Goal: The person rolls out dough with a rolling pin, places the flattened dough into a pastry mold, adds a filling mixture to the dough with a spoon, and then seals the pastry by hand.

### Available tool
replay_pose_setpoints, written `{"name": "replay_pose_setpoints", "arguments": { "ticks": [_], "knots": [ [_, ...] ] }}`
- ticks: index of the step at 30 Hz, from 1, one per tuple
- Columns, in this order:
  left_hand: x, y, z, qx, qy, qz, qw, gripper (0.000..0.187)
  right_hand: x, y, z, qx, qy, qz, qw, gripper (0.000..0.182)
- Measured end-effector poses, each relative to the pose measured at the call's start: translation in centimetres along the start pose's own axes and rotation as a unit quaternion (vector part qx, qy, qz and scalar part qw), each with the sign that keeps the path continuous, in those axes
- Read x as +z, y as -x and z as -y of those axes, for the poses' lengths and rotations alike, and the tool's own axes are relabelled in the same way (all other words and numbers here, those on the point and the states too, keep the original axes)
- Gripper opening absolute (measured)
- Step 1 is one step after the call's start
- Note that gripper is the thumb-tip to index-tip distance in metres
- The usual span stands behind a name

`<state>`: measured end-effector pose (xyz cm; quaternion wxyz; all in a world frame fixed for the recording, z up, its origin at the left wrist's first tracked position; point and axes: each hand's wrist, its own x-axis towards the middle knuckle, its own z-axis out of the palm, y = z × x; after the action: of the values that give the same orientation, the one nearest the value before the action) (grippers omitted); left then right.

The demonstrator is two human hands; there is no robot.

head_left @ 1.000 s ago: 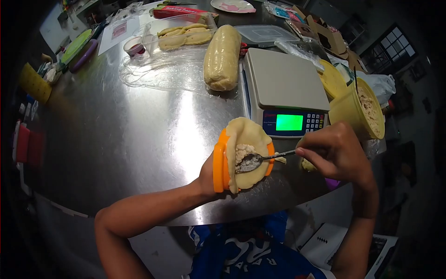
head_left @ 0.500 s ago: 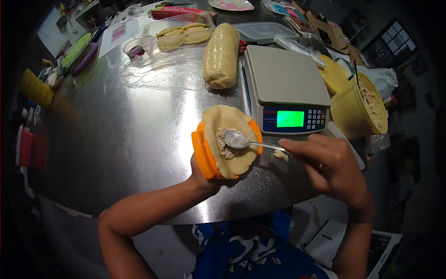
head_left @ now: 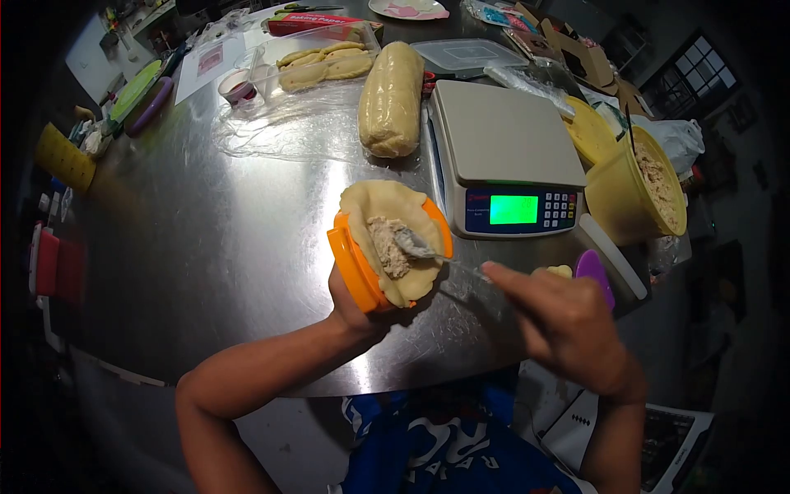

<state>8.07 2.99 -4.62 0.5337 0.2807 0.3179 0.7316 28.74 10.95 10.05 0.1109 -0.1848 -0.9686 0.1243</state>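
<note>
My left hand [head_left: 347, 303] is closed around an orange dumpling press [head_left: 354, 270], holding it from below and the left, over the steel table. A round sheet of pale dough [head_left: 380, 198] lies across the opened press, its edges hanging past the rim. A mound of beige minced filling [head_left: 387, 247] sits in the middle of the dough. My right hand [head_left: 572, 325] grips a metal spoon [head_left: 416, 244] by its handle. The spoon's bowl touches the right side of the filling; its handle is smeared by motion.
Beyond the press stand a digital scale [head_left: 510, 136] and a wrapped dough log [head_left: 391, 99]. A clear container [head_left: 362, 37] holds shaped dough pieces. To the right are a yellow tub [head_left: 613, 202] of filling, a purple flat piece [head_left: 594, 276] and a dough scrap [head_left: 560, 271].
The press and dough have shifted slightly left and up. My right hand has moved a little left and down, and the spoon has tilted, showing more filling. The purple piece has come into view.
</note>
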Motion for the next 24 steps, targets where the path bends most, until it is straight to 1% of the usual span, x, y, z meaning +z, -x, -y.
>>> {"name": "replay_pose_setpoints", "arguments": {
  "ticks": [1, 2, 3, 4, 5, 6, 7, 8, 10, 11, 13, 14, 15, 16, 17, 19, 21, 23, 24],
  "knots": [
    [-0.4, 0.3, 0.0, -0.036, 0.044, -0.02, 0.998, 0.091, 1.1, 0.3, 0.3, -0.001, -0.001, -0.001, 1.0, 0.053],
    [-0.5, 0.5, -0.1, -0.037, 0.043, -0.021, 0.998, 0.091, 2.3, 0.7, 1.0, 0.006, 0.007, 0.0, 1.0, 0.054],
    [-0.4, 0.7, -0.3, -0.022, 0.04, -0.023, 0.999, 0.069, 3.1, 1.1, 1.7, 0.014, 0.014, 0.001, 1.0, 0.055],
    [-0.4, 0.9, -0.5, -0.008, 0.037, -0.025, 0.999, 0.052, 3.5, 1.4, 2.4, 0.015, 0.011, 0.0, 1.0, 0.055],
    [-0.9, 0.9, -0.4, -0.011, 0.034, -0.024, 0.999, 0.052, 3.8, 1.6, 3.1, 0.025, 0.0, 0.023, 0.999, 0.055],
    [-1.6, 0.7, -0.1, -0.021, 0.05, 0.013, 0.998, 0.052, 4.0, 1.7, 3.4, 0.035, -0.01, 0.045, 0.998, 0.055],
    [-2.0, 0.6, 0.1, -0.031, 0.067, 0.05, 0.996, 0.052, 3.7, 1.8, 3.0, 0.041, -0.048, 0.015, 0.998, 0.048],
    [-2.0, 0.4, 0.7, -0.032, 0.065, 0.05, 0.996, 0.052, 2.9, 1.8, 2.3, 0.041, -0.05, 0.013, 0.998, 0.048],
    [-1.3, -0.1, 1.7, 0.019, -0.063, -0.08, 0.995, 0.083, 0.6, 1.5, 0.9, 0.041, -0.125, -0.028, 0.991, 0.039],
    [-1.6, -0.1, 1.7, 0.018, -0.063, -0.08, 0.995, 0.083, -0.3, 1.4, 0.7, 0.047, -0.088, -0.047, 0.994, 0.032],
    [-1.8, -0.1, 0.9, -0.014, -0.041, 0.044, 0.998, 0.08, -1.0, 0.8, 0.6, 0.047, -0.072, -0.065, 0.994, 0.032],
    [-1.5, -0.1, 0.8, -0.017, -0.041, 0.047, 0.998, 0.08, -1.1, 0.8, 0.6, 0.048, -0.057, -0.084, 0.994, 0.032],
    [-1.1, -0.2, 0.6, -0.052, 0.048, 0.047, 0.996, 0.08, -1.0, 0.8, 0.9, 0.052, -0.057, -0.087, 0.993, 0.032],
    [-0.7, -0.4, 0.2, -0.086, 0.136, 0.046, 0.986, 0.081, -0.9, 0.6, 1.2, 0.046, -0.052, -0.064, 0.996, 0.033],
    [-1.1, -0.5, 0.6, -0.089, 0.133, 0.048, 0.986, 0.081, -0.7, 0.5, 1.4, 0.04, -0.048, -0.041, 0.997, 0.035],
    [-2.0, -0.4, 1.3, 0.006, 0.124, 0.114, 0.986, 0.079, -0.1, 0.8, 1.5, 0.027, -0.043, -0.026, 0.998, 0.035],
    [-2.3, -0.2, 1.2, -0.007, 0.127, 0.116, 0.985, 0.081, 0.5, 0.9, 1.4, 0.01, -0.037, -0.01, 0.999, 0.035],
    [-2.1, -0.1, 0.7, -0.018, 0.133, 0.121, 0.983, 0.084, 0.7, 1.0, 0.8, -0.024, 0.028, -0.005, 0.999, 0.035],
    [-1.9, -0.2, 0.4, -0.062, 0.147, 0.088, 0.983, 0.086, 0.3, 0.9, 0.5, -0.023, 0.029, -0.005, 0.999, 0.035]
  ]
}}
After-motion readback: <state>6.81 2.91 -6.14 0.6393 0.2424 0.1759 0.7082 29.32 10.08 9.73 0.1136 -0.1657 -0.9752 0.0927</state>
